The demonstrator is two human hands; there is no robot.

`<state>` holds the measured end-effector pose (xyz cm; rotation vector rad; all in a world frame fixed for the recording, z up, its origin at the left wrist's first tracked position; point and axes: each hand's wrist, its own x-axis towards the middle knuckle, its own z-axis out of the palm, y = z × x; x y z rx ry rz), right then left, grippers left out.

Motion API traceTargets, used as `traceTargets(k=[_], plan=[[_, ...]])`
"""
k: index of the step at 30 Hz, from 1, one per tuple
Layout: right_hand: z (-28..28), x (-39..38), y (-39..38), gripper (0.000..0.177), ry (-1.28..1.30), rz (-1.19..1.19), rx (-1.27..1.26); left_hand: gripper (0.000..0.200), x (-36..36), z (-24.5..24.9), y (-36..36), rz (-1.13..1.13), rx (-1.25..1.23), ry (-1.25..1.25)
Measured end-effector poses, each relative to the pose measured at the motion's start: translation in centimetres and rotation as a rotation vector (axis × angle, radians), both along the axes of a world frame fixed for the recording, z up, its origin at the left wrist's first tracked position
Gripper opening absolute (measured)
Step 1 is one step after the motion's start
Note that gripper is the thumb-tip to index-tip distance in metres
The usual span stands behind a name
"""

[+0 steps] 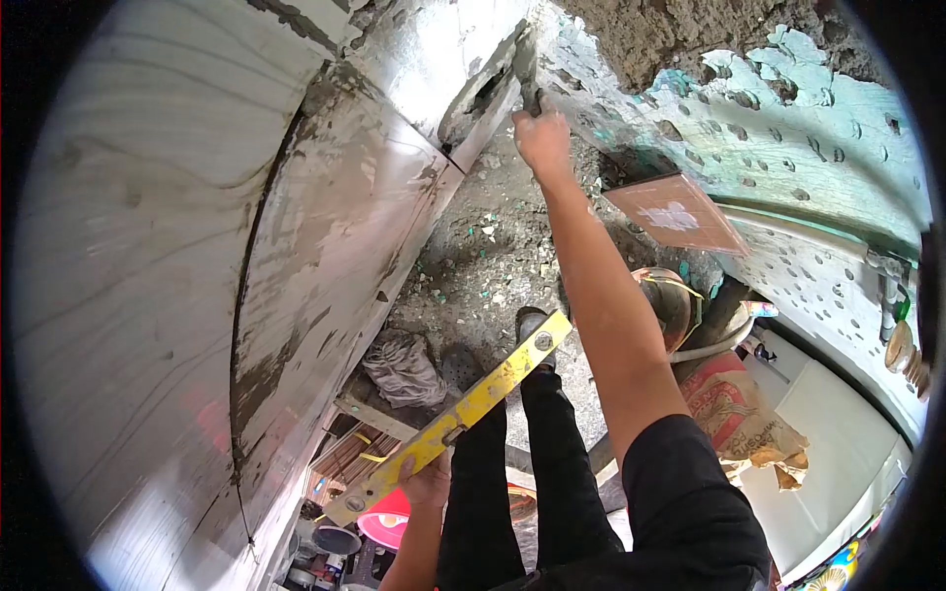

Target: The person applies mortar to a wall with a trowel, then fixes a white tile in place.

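Note:
My left hand [427, 480] grips a yellow spirit level [463, 409] near its lower end. The level is smeared with grey mortar and slants up to the right, across the front of my legs. Stretched far forward, my right hand [544, 144] is closed at the corner where the tiled wall [345, 197] meets the turquoise chipped wall [749, 128]. Its fingertips are at a dark narrow thing by the corner, and I cannot tell what they hold. Beside that hand runs a pale ledge edge [485, 126] with a rough gap behind it.
Rubble covers the floor [483, 246]. A pinkish tile [680, 214] leans by the right wall, near a bucket [665, 305] and a torn paper sack [734, 409]. A crumpled cloth [404, 369] lies left of my shoes. A pink basin [384, 522] stands low at the left.

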<state>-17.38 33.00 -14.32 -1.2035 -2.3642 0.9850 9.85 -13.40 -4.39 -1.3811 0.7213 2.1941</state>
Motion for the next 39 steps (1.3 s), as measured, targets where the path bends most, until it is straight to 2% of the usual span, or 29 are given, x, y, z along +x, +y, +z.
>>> traceTargets(k=[3,6,7,8,10,11,14,15,18,21,24,25,28,29,33,36,39], plan=[[1.0,0.4,-1.6,0.024,0.060,0.035,-0.124,0.042,0.3,-0.4,-0.1,0.036,-0.034,-0.013],[0.8,2.0,-2.9,0.022,-0.148,0.352,0.169,0.042,0.2,-0.2,0.1,0.041,-0.005,-0.017],[0.8,2.5,-3.0,0.025,-0.175,0.387,0.176,0.042,0.1,-0.2,0.3,0.048,-0.005,-0.015],[0.7,2.9,-2.9,0.026,-0.098,0.243,0.017,0.041,0.1,-0.2,0.4,0.052,-0.007,-0.013],[4.1,2.8,-2.9,0.028,0.062,-0.046,-0.301,0.040,-0.1,-0.1,0.4,0.043,-0.024,0.002],[4.0,2.7,-2.0,0.034,0.082,0.050,-0.206,0.040,-0.2,-0.1,0.2,0.027,-0.038,0.008],[2.5,1.9,-0.3,0.041,0.059,0.062,-0.247,0.040,-0.2,0.2,-0.2,0.003,-0.018,-0.019],[3.9,2.1,-0.3,0.044,0.054,0.069,-0.343,0.040,-0.2,0.2,-0.3,0.010,-0.017,-0.032],[3.7,3.2,0.4,0.055,0.067,0.162,-0.352,0.040,-0.3,0.2,-0.3,0.027,-0.032,-0.061],[5.0,4.1,0.5,0.053,0.008,0.142,-0.536,0.041,-0.5,0.4,-0.2,-0.021,-0.033,-0.045],[6.5,4.5,0.0,0.049,0.073,0.118,-0.735,0.039,-0.9,0.4,0.1,-0.059,-0.033,-0.023],[6.1,4.5,-0.4,0.045,0.119,0.101,-0.720,0.039,-1.0,0.3,0.2,-0.075,-0.040,-0.011],[7.7,5.1,-0.2,0.054,-0.027,0.118,-0.851,0.037,-1.4,0.5,0.7,-0.105,-0.061,0.016],[7.0,5.4,-0.2,0.054,0.047,0.137,-0.897,0.037,-1.5,0.5,0.8,-0.105,-0.063,0.014],[5.1,6.9,-1.4,0.024,0.341,-0.024,-1.165,0.036,-1.9,1.0,1.8,-0.108,-0.101,-0.004],[5.5,7.3,-1.9,0.015,0.391,-0.132,-1.234,0.036,-1.9,1.1,2.5,-0.089,-0.119,0.018],[3.4,6.6,-1.1,0.014,0.340,-0.209,-1.148,0.037,-1.5,0.7,2.2,-0.056,-0.130,-0.004]])
